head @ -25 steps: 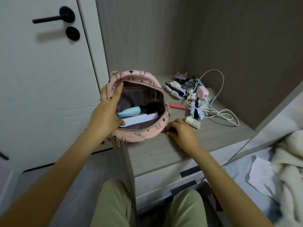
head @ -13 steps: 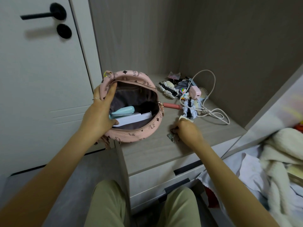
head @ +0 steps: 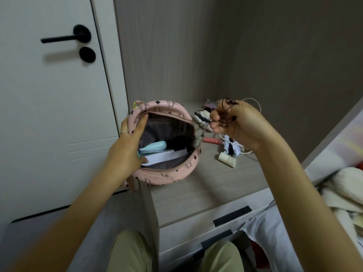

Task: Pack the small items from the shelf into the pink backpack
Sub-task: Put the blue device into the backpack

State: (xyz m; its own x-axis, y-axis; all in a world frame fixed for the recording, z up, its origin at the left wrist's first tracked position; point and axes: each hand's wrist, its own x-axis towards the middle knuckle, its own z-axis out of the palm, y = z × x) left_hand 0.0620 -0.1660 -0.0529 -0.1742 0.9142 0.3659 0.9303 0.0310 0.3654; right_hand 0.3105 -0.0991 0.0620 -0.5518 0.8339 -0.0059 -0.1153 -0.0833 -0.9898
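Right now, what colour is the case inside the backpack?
Light teal case, clearest in the head view.

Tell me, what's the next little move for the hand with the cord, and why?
Probably carry the right hand leftward and drop the thin dark cord into the backpack. The cord is already lifted off the shelf, and the left hand holds the backpack's mouth open.

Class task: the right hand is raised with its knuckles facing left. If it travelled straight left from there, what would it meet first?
Probably the pink backpack: the right hand, its grip closed on a dark cord, would reach the open rim. It may pass above; depth is unclear.
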